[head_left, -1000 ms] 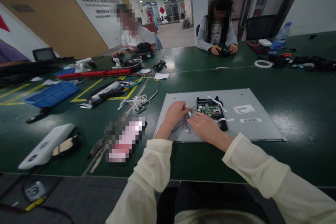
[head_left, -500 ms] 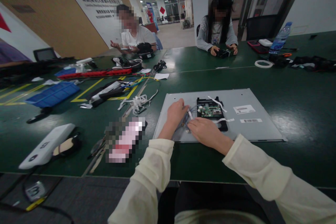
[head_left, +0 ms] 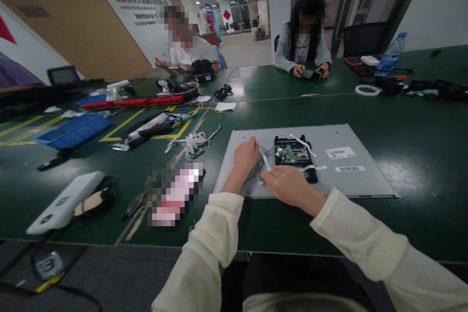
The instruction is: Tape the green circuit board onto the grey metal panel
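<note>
Drawn out farther than half a second ago, the white tape strip [head_left: 264, 159] spans from the left hand [head_left: 245, 157], pinching its far end, to the right hand [head_left: 287, 184], whose fingertips close on its near end. It slants over grey cables [head_left: 259, 165] toward the left edge of the flat metal panel [head_left: 353, 140], left of the circuit board [head_left: 288, 155]; contact is unclear. Keeping it taut and the cables gathered flat beneath should help it seat cleanly.
</note>
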{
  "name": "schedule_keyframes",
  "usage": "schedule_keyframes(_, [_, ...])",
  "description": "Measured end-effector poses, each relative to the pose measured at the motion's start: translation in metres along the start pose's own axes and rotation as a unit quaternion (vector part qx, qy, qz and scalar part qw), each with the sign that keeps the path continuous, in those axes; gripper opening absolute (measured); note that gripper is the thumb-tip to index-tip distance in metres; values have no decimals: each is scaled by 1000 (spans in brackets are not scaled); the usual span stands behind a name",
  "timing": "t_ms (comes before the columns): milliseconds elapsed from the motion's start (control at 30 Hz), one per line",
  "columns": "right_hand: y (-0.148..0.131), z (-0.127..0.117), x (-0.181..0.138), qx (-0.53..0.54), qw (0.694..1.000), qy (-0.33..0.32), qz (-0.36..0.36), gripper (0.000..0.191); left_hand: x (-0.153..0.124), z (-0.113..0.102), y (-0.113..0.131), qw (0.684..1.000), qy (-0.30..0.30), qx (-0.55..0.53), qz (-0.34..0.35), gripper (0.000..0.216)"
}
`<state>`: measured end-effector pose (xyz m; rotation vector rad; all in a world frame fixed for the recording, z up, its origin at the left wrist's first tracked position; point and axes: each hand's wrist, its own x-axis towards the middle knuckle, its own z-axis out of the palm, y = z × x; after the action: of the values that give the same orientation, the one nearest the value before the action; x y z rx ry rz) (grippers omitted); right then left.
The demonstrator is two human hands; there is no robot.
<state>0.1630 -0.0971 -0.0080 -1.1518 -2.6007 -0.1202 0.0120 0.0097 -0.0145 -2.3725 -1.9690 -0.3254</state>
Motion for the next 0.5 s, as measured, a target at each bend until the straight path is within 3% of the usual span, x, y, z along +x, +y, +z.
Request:
schedule_keyframes(267, [3, 2, -1, 23, 998, 46, -24, 27, -2, -5, -9, 998, 41, -40, -2, 21])
schedule_keyframes(400, [0, -1, -1, 89, 987, 61, -120, 27, -1, -9, -10, 997, 69, -36, -12, 23])
schedule_keyframes(500, [-4, -5, -2, 125, 972, 47, -193, 38, -2, -14, -10, 996, 81, -36, -25, 23])
